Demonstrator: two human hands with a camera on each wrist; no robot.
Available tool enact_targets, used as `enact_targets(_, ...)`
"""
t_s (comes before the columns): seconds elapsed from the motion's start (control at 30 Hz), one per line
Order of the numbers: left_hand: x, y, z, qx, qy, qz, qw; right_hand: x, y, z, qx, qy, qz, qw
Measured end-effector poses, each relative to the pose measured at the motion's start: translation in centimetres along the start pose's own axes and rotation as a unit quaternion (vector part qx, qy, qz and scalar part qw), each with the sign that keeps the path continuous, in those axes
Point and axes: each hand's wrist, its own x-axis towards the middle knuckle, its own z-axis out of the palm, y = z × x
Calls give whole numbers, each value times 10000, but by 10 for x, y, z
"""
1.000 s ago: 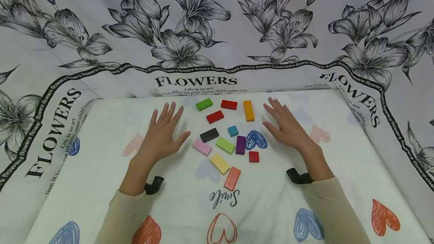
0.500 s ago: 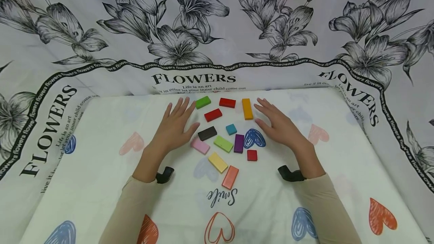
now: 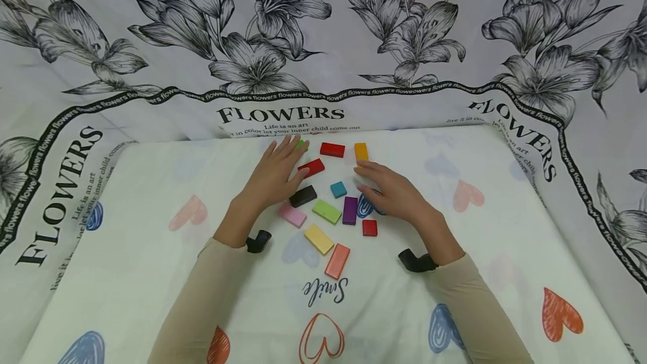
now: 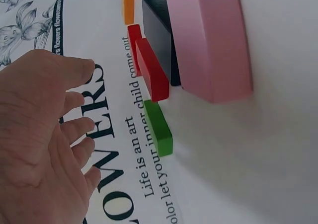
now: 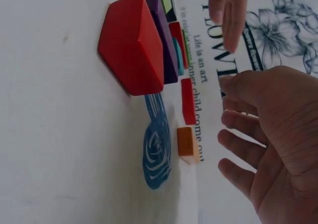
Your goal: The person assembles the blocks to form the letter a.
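Note:
My left hand hovers with spread fingers over the far left of a group of coloured blocks. Its fingers partly cover a green block, and the thumb overlaps a red block. In the left wrist view that green block stands apart from the palm. At the right, my right hand has loosely bent fingers and holds nothing. Its fingertips overlap the lower end of an orange block. Between the hands lie a black block, a small blue block and a purple block.
Nearer me are a pink block, a light green block, a yellow block, a coral block and a small red block. Another red block lies at the back. A heart-printed white cloth covers the table.
Both hands have moved inward over the blocks, the left one to the right and farther away, the right one to the left. The blocks keep their arrangement; the head view has shifted slightly.

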Motion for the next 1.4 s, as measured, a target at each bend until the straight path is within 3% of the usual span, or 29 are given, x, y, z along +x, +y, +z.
enact_targets(0.53,57,28,9,-16,-285,540,9981,2,-14,21,-43,-129,-308,9994)
enact_targets(0.8,91,41,16,-138,-718,808,9940,16,-15,25,-49,-207,-617,9979)
enact_targets(1.13,112,45,26,-238,-948,1107,9890,19,-17,26,-252,-412,-778,9958)
enact_targets(1.4,124,52,37,12,-1258,1286,9837,12,-13,24,-374,-118,-829,9958)
